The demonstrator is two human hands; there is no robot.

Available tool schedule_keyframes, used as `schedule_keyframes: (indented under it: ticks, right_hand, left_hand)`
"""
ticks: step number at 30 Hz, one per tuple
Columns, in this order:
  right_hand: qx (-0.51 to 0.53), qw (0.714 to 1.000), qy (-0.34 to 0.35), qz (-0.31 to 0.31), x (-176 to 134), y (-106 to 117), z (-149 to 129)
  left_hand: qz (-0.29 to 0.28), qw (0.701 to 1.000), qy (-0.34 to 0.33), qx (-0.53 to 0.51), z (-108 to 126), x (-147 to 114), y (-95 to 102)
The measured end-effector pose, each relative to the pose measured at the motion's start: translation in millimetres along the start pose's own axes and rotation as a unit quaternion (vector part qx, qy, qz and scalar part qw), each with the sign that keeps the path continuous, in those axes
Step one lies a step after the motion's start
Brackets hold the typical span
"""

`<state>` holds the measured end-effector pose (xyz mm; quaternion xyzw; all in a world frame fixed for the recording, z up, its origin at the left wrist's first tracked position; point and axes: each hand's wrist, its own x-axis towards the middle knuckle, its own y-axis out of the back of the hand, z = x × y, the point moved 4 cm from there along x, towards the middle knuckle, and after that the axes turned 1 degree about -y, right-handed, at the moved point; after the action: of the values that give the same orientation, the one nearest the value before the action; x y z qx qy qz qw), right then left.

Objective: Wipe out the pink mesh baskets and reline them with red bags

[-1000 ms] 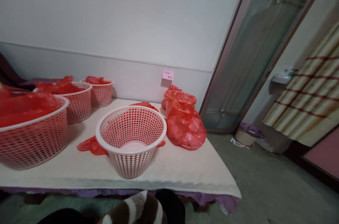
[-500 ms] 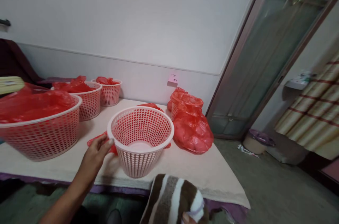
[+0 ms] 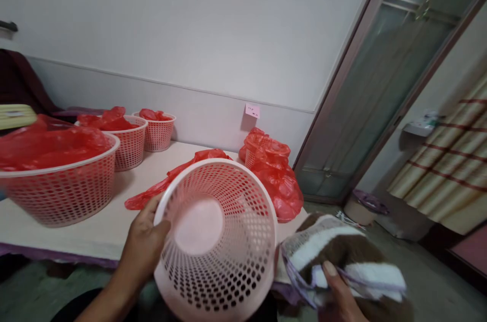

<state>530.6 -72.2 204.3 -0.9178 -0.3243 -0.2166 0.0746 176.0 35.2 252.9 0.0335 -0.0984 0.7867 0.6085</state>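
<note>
Tilted with its opening toward me, a pink plastic basket (image 3: 200, 223) with a perforated wall hangs in front of the table. My left hand (image 3: 146, 236) grips its rim on the left side, thumb inside the wall. At the lower right, my right hand (image 3: 340, 291) clasps a brown, white and grey striped cloth (image 3: 342, 251) with a purple edge; the thumb lies on top and the other fingers are hidden. The cloth is just right of the basket's rim. Behind the basket a red plastic bag (image 3: 152, 195) lies flat on the table.
Several pink baskets lined with red bags, including a large one (image 3: 68, 200), stand on the left of the white-covered table (image 3: 125, 230). A filled red bag (image 3: 279, 185) sits at the back right. A bin (image 3: 363, 208) stands on the floor beside the glass door (image 3: 353, 83).
My left hand has lifted the basket off the table and tipped its opening toward me. My right hand has moved right and up with the striped cloth. More of the flat red bag shows.
</note>
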Motion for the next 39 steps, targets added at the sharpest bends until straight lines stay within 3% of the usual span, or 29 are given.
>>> schedule_keyframes:
  ticks: [3, 4, 6, 9, 10, 12, 14, 17, 21, 29, 35, 39]
  right_hand:
    - [0.01, 0.999, 0.035, -0.041, 13, -37, -35]
    - [0.012, 0.995, 0.06, -0.083, 14, -53, -50]
    - [0.029, 0.97, 0.172, -0.168, 11, -82, -84]
    - [-0.057, 0.88, 0.418, -0.216, -4, -114, -130]
    - [-0.097, 0.848, 0.467, -0.233, -9, -123, -138]
    - [-0.161, 0.798, 0.515, -0.268, -16, -138, -146]
    - [-0.186, 0.779, 0.523, -0.293, -19, -148, -146]
    - [-0.184, 0.788, 0.518, -0.278, -14, -153, -141]
    - [-0.185, 0.826, 0.482, -0.226, 8, -151, -128]
    - [-0.232, 0.896, 0.349, -0.144, 35, -119, -77]
    - [-0.208, 0.938, 0.224, -0.164, 40, -104, -56]
    - [-0.2, 0.953, 0.091, -0.208, 35, -95, -43]
  left_hand:
    - [-0.043, 0.999, -0.001, 0.012, 8, -26, -12.2]
    - [-0.05, 0.998, -0.005, 0.032, 9, -33, -16.2]
    - [-0.068, 0.994, -0.03, 0.076, 10, -46, -24.1]
    - [-0.109, 0.985, -0.084, 0.102, 8, -61, -34.5]
    - [-0.12, 0.983, -0.089, 0.103, 6, -64, -36.5]
    - [-0.129, 0.984, -0.077, 0.1, 2, -68, -37.4]
    - [-0.124, 0.986, -0.058, 0.099, -1, -68, -35.2]
    - [-0.125, 0.986, -0.056, 0.092, 0, -67, -32.5]
    - [-0.117, 0.99, -0.051, 0.068, 4, -66, -29.5]
    - [-0.062, 0.996, 0.011, 0.064, -7, -68, -11.6]
    - [-0.011, 0.998, 0.062, 0.028, -11, -71, -0.5]
    - [0.044, 0.995, 0.083, 0.027, -16, -76, 12.5]
